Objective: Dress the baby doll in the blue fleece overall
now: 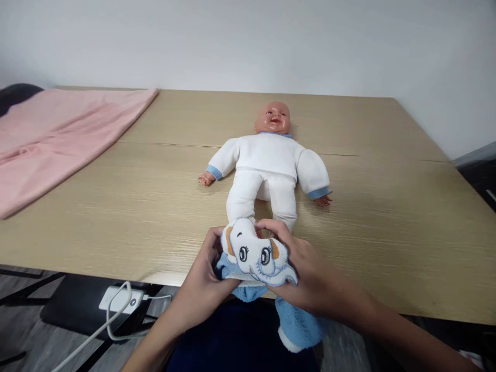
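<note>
A baby doll [267,155] in a white suit with blue cuffs lies on its back on the wooden table [116,206], head away from me. At the doll's left-hand foot, a blue-and-white plush bootie with an animal face [253,256] is held by both my hands. My left hand [205,281] grips its left side, fingers curled under it. My right hand [302,274] holds its top and right side, fingers pinched over the cuff. A second blue bootie [296,328] hangs below the table's front edge under my right hand.
A pink cloth [50,139] lies spread over the table's far left. A white power strip with cable [116,299] sits on the floor below the front edge. A dark chair back [15,95] shows at far left, a white wall behind.
</note>
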`<state>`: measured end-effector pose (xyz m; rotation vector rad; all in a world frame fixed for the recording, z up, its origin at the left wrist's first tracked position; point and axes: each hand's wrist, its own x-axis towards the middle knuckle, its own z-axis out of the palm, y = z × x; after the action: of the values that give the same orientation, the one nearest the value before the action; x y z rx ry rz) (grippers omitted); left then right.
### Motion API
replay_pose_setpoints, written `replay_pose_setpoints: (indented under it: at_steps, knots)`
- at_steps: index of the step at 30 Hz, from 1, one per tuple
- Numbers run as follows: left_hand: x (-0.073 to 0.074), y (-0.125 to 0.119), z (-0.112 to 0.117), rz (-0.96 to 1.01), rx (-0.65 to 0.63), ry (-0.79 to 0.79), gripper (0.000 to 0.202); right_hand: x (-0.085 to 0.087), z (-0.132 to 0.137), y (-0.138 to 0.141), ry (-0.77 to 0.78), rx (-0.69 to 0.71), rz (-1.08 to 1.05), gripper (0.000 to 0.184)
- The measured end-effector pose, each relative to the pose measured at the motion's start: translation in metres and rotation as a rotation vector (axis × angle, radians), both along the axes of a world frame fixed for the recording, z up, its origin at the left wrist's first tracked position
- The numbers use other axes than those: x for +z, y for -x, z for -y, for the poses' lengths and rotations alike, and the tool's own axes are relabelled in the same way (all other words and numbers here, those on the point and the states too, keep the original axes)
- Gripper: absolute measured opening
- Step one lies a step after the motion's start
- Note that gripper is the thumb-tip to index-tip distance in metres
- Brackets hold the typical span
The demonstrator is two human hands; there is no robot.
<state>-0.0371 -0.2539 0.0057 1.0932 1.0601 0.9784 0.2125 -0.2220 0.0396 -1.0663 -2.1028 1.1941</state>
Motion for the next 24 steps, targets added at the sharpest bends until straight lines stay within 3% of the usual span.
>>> replay_pose_setpoints:
  at_steps: [2, 7, 11, 16, 20, 24]
  knots:
    - [-0.001, 0.000, 0.000, -0.044, 0.044, -0.044, 0.064, -0.001, -0.001, 0.000, -0.016, -0.004, -0.029, 0.082]
    - [-0.010, 0.010, -0.009, -0.177, 0.103, -0.224, 0.076, -0.006, -0.010, -0.001, -0.101, -0.010, -0.167, 0.078]
    - [-0.015, 0.024, -0.023, -0.314, 0.012, -0.340, 0.053, -0.012, -0.019, -0.005, -0.119, -0.014, -0.127, 0.059]
    - [-0.006, 0.042, -0.047, -0.371, -0.124, -0.474, 0.036, -0.020, -0.034, -0.009, -0.217, 0.004, -0.075, 0.052]
    - [-0.004, 0.057, -0.068, -0.313, -0.263, -0.431, 0.037, -0.019, -0.051, -0.008, -0.235, 0.034, -0.078, 0.035]
    - [-0.016, 0.067, -0.088, -0.187, -0.379, -0.304, 0.032, -0.018, -0.070, -0.010, -0.115, 0.085, -0.113, 0.011]
